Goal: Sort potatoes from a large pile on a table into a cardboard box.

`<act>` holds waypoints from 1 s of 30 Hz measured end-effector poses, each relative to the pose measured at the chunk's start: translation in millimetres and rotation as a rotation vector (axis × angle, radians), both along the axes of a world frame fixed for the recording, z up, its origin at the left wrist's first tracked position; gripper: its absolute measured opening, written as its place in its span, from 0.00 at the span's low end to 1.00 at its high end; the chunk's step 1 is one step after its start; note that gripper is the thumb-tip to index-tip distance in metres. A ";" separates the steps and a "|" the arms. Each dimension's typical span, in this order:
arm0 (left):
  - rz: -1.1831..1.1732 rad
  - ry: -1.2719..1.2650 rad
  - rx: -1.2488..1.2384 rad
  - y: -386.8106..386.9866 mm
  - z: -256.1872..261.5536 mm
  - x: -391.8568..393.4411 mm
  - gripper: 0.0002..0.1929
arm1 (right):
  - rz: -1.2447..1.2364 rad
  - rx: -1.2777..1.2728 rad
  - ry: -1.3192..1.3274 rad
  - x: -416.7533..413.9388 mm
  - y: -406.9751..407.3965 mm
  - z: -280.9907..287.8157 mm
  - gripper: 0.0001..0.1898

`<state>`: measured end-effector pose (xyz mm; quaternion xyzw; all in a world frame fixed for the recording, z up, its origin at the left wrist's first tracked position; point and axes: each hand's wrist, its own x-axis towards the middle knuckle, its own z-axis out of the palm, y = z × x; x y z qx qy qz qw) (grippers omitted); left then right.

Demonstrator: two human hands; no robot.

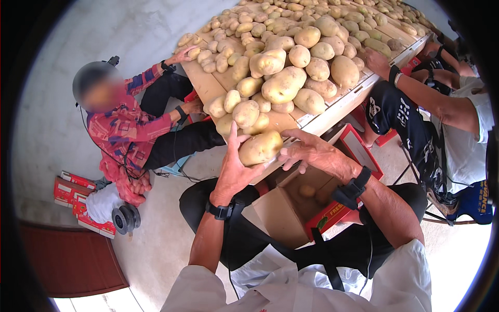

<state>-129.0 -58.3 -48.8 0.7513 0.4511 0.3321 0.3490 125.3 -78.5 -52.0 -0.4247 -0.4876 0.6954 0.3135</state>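
A large potato (pixel 260 148) is held in my left hand (pixel 236 167), thumb on its near side and fingers along its far left. Beside its right end is my right hand (pixel 312 152), fingers spread and partly curled; whether a fingertip touches the skin is hard to tell. Both hands are at the near edge of a wooden table (pixel 202 84), which bears a heap of potatoes (pixel 284 84) of mixed sizes. Under the table edge, between my knees, an opened cardboard box (pixel 282 212) with red printed sides has a few potatoes (pixel 308 190) inside.
To the left sits a person in a patterned shirt (pixel 121 124), one hand by the small potatoes. Another person's hand (pixel 377 62) rests at the table's right edge. Red cartons (pixel 72 191), a pink mesh bag (pixel 132 187) and dark spools (pixel 125 219) lie on the left floor.
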 end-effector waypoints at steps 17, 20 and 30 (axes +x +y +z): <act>-0.100 -0.103 -0.038 4.4 -4.9 -5.9 0.65 | -0.044 -0.097 -0.067 -31.8 19.3 8.9 0.41; 0.016 -0.239 -0.175 9.8 -5.8 -1.5 0.54 | -0.136 -0.151 -0.088 -33.7 15.5 7.0 0.40; 0.402 -0.214 -0.182 50.0 -1.2 21.8 0.26 | -0.160 -0.062 -0.030 26.8 -11.3 1.2 0.35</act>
